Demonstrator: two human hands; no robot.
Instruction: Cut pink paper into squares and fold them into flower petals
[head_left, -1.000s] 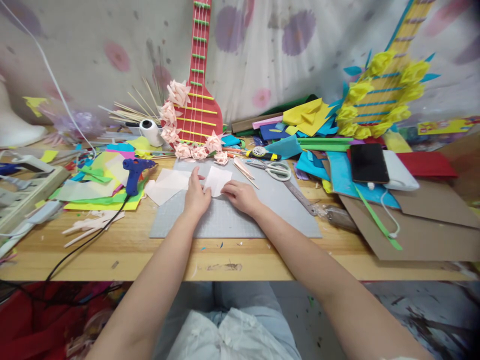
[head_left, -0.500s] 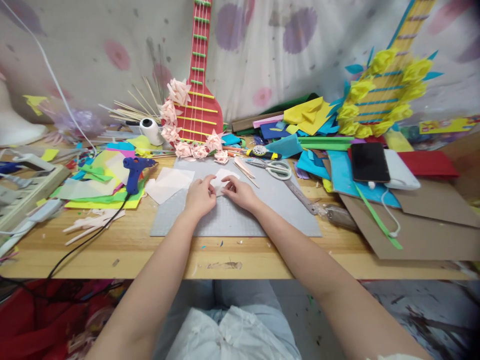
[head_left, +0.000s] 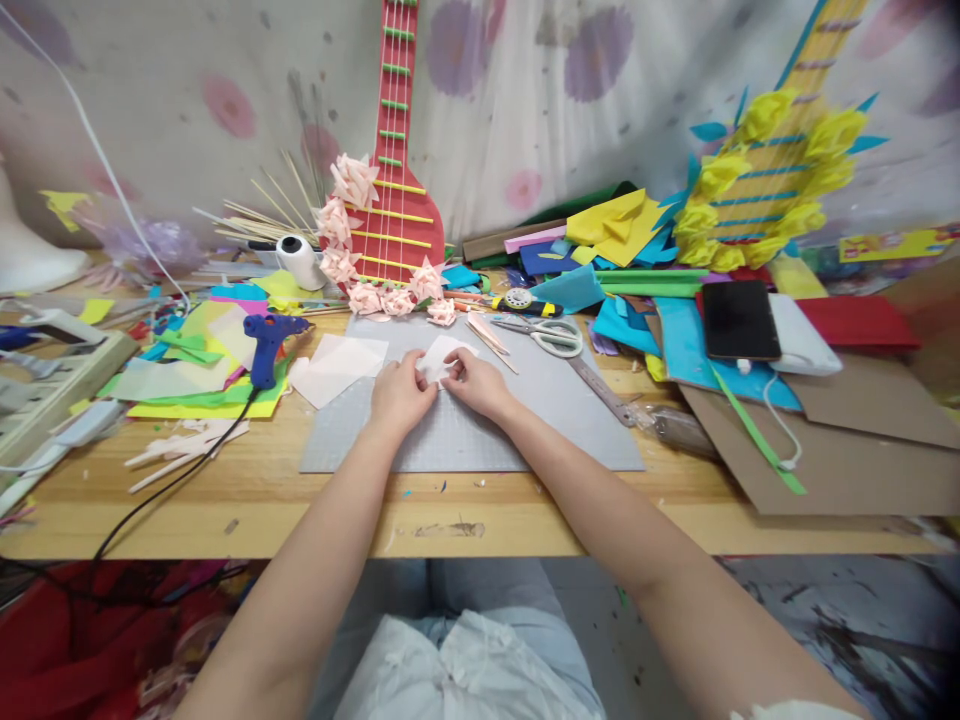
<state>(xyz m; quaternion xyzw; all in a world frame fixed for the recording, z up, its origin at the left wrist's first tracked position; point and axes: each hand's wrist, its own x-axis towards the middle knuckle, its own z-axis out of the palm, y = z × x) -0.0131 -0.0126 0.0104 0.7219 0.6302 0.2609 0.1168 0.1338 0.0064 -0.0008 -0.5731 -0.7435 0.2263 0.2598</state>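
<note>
Between my two hands is a small piece of pale pink paper (head_left: 442,352), over the grey cutting mat (head_left: 480,440). My left hand (head_left: 402,396) pinches its near left edge between thumb and fingers. On the near right edge, my right hand (head_left: 480,384) closes its fingertips. Part of the paper is hidden by the fingers. Larger pale pink sheets (head_left: 343,368) lie left of my left hand. Beyond my right hand are narrow pink strips (head_left: 489,336) and scissors (head_left: 559,338) with pale handles.
A blue glue gun (head_left: 268,348) rests on coloured sheets at left, its cord crossing the table edge. A red paper instrument (head_left: 397,225) with pink flowers stands behind the mat; a yellow one (head_left: 772,190) stands right. A phone (head_left: 740,320), cardboard (head_left: 780,470) and a metal ruler (head_left: 602,392) lie right.
My fingers have shifted slightly on the small paper, the left thumb and right fingertips now nearer each other at its near edge. The surrounding things stay where they were.
</note>
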